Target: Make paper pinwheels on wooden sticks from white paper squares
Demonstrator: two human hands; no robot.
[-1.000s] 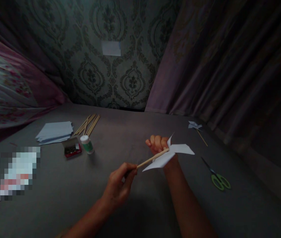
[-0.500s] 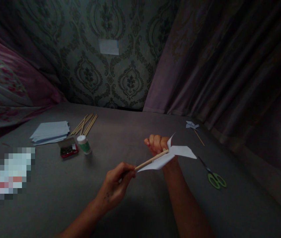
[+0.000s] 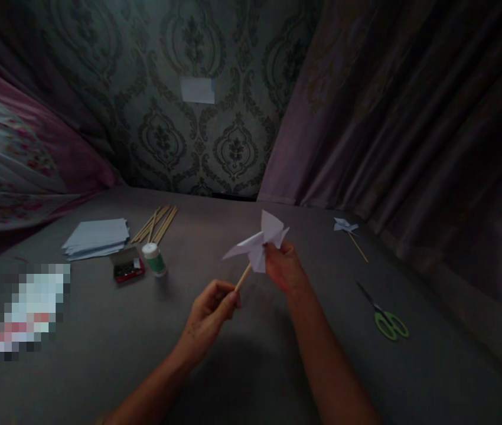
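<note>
A white paper pinwheel [image 3: 257, 242] on a thin wooden stick [image 3: 243, 276] is held up above the grey surface [image 3: 100, 354]. My left hand [image 3: 209, 313] pinches the lower end of the stick. My right hand [image 3: 283, 268] is closed on the folded paper head at the top of the stick, fingers on its right side. The stick slants up and to the right, with the paper blades pointing left and upward.
At the left lie a stack of white paper sheets [image 3: 95, 237], several wooden sticks [image 3: 156, 223], a small red box of pins [image 3: 127, 267] and a green glue bottle [image 3: 154, 258]. Green-handled scissors [image 3: 386, 319] and another finished pinwheel [image 3: 348, 230] lie at the right. Curtains hang behind.
The pinwheel has swung from nearly flat, pointing right, to more upright. My right hand moved from behind the paper to gripping its head; my left hand stayed on the stick end.
</note>
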